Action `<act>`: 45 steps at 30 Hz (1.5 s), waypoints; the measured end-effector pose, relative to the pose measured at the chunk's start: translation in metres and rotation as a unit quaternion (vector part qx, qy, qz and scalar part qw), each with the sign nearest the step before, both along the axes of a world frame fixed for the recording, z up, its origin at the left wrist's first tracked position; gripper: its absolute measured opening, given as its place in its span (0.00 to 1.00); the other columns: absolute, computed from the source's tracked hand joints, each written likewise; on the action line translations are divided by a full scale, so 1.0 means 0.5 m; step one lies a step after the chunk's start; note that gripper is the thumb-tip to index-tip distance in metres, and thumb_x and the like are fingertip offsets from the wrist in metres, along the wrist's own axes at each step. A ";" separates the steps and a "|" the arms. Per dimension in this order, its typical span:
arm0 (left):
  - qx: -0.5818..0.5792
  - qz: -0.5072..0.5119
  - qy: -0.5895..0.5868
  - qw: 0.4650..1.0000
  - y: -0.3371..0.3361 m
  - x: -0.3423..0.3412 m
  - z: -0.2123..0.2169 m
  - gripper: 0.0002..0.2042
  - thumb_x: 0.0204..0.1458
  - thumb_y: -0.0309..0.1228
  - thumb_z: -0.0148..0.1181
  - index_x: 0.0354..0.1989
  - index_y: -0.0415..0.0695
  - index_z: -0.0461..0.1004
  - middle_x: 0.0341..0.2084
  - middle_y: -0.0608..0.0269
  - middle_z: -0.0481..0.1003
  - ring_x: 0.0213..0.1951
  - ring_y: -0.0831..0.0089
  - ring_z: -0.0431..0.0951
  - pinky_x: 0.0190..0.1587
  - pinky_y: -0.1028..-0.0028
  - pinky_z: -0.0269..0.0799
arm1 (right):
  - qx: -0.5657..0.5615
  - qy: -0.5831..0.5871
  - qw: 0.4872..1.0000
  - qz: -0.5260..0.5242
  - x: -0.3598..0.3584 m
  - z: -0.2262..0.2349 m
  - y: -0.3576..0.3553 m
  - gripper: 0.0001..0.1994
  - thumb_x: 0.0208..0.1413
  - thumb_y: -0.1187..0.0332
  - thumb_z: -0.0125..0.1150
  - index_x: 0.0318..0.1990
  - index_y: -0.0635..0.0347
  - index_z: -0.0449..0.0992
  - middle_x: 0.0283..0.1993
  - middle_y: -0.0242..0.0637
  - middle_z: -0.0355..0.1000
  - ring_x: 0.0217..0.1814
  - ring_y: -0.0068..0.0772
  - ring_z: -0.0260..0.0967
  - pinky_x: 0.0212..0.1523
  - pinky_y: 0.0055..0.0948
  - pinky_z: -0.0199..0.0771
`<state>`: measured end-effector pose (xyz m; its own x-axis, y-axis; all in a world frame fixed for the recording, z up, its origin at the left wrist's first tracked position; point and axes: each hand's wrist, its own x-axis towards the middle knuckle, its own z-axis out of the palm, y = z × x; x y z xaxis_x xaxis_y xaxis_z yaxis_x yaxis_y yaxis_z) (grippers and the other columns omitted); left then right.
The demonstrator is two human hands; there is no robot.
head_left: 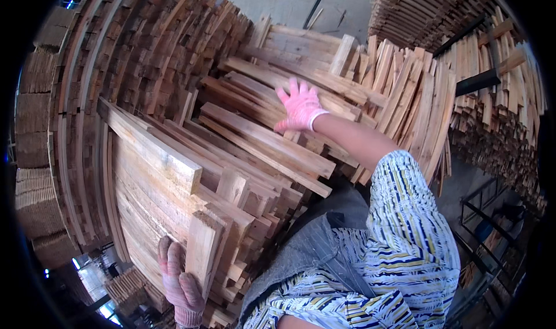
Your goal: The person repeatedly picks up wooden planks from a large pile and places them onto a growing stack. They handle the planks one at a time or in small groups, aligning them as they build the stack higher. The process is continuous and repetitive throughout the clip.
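My right hand [302, 108], in a pink knit glove, is stretched out over a pile of loose planks [260, 129]. Its fingers are spread and it seems to rest on the wood, gripping nothing visible. Lower left, my left hand [180, 285] wears a paler, soiled glove. Its fingers lie extended against the side of a neat stack of boards [145, 196], beside a short upright board [204, 248]. A longer board [153, 146] lies along the top edge of that stack. Whether the left palm touches the short board is hidden.
Tall layered stacks of wood [156, 45] rise at the left and far left. More slats [425, 106] lean to the right of the pile, with a dark metal bar [478, 82] beyond. A big stack [428, 13] stands at the back right, and a metal frame [486, 213] stands lower right.
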<state>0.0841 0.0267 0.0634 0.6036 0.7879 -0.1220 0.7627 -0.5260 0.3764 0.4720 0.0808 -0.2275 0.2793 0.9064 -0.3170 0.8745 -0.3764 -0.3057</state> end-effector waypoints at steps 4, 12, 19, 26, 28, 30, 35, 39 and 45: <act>0.000 0.001 -0.010 1.000 0.002 -0.014 0.000 0.30 0.67 0.46 0.35 0.64 0.30 0.62 0.67 0.34 0.57 0.69 0.42 0.57 0.66 0.53 0.57 | 0.010 0.039 0.999 0.022 0.029 -0.036 0.026 0.54 0.41 0.39 0.68 0.74 0.52 0.50 0.76 0.57 0.45 0.74 0.61 0.51 0.65 0.59 0.58; 0.026 0.003 0.019 0.999 0.017 0.020 0.005 0.26 0.63 0.41 0.43 0.60 0.31 0.65 0.61 0.35 0.63 0.63 0.37 0.63 0.65 0.48 0.58 | -0.036 0.054 0.998 -0.012 0.089 -0.028 0.040 0.54 0.44 0.43 0.68 0.74 0.55 0.46 0.66 0.58 0.56 0.67 0.59 0.58 0.63 0.52 0.62; -0.003 -0.001 0.035 0.999 0.035 0.034 0.063 0.29 0.52 0.40 0.59 0.58 0.33 0.67 0.57 0.38 0.66 0.61 0.38 0.63 0.66 0.50 0.57 | -0.019 0.060 0.998 0.029 0.020 -0.021 0.029 0.53 0.43 0.48 0.71 0.73 0.57 0.47 0.67 0.61 0.59 0.71 0.58 0.54 0.70 0.46 0.56; 0.028 -0.001 0.028 0.999 0.023 -0.011 0.040 0.29 0.56 0.44 0.57 0.60 0.35 0.66 0.59 0.41 0.67 0.63 0.41 0.63 0.67 0.51 0.56 | -0.022 0.325 0.945 -0.025 0.079 -0.050 0.022 0.51 0.44 0.58 0.74 0.74 0.55 0.47 0.63 0.54 0.63 0.64 0.50 0.65 0.62 0.46 0.69; 0.048 -0.003 0.032 0.998 0.014 -0.019 0.029 0.28 0.56 0.44 0.57 0.59 0.35 0.67 0.59 0.41 0.67 0.63 0.42 0.64 0.67 0.51 0.56 | -0.034 0.641 0.761 -0.091 0.126 -0.010 0.011 0.48 0.45 0.60 0.74 0.73 0.55 0.50 0.60 0.48 0.67 0.59 0.44 0.70 0.56 0.43 0.76; 0.055 -0.002 0.018 0.998 0.015 -0.023 0.017 0.28 0.58 0.45 0.56 0.59 0.35 0.67 0.58 0.40 0.67 0.63 0.42 0.64 0.67 0.51 0.56 | -0.036 0.705 0.701 -0.098 0.141 0.092 -0.016 0.44 0.47 0.61 0.73 0.71 0.56 0.54 0.55 0.40 0.71 0.51 0.36 0.74 0.49 0.37 0.81; 0.100 -0.003 0.008 0.995 0.009 -0.030 0.008 0.28 0.59 0.45 0.54 0.60 0.34 0.66 0.58 0.39 0.67 0.62 0.43 0.65 0.67 0.52 0.57 | 0.040 0.719 0.691 -0.068 0.145 0.299 -0.079 0.45 0.43 0.55 0.77 0.67 0.57 0.57 0.49 0.41 0.72 0.44 0.37 0.76 0.41 0.39 0.83; 0.084 0.048 -0.043 0.994 0.009 -0.037 -0.009 0.29 0.61 0.43 0.52 0.64 0.33 0.61 0.58 0.38 0.67 0.61 0.42 0.66 0.66 0.54 0.60 | 0.087 0.702 0.707 0.023 0.032 0.530 -0.098 0.48 0.40 0.52 0.78 0.66 0.63 0.58 0.47 0.41 0.72 0.43 0.36 0.77 0.40 0.34 0.83; -0.073 0.180 -0.385 0.902 0.010 -0.072 -0.045 0.27 0.65 0.32 0.53 0.69 0.34 0.57 0.63 0.47 0.65 0.64 0.62 0.66 0.67 0.67 0.60 | -0.007 0.644 0.747 0.165 -0.206 0.752 -0.057 0.36 0.54 0.57 0.66 0.67 0.63 0.59 0.55 0.39 0.69 0.49 0.24 0.71 0.51 0.26 0.75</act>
<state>0.0482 0.0319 0.0411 0.2614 0.9594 0.1057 0.3571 -0.1979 0.9128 0.3692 0.0522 0.1486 -0.5041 0.8521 -0.1404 -0.0953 -0.2165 -0.9716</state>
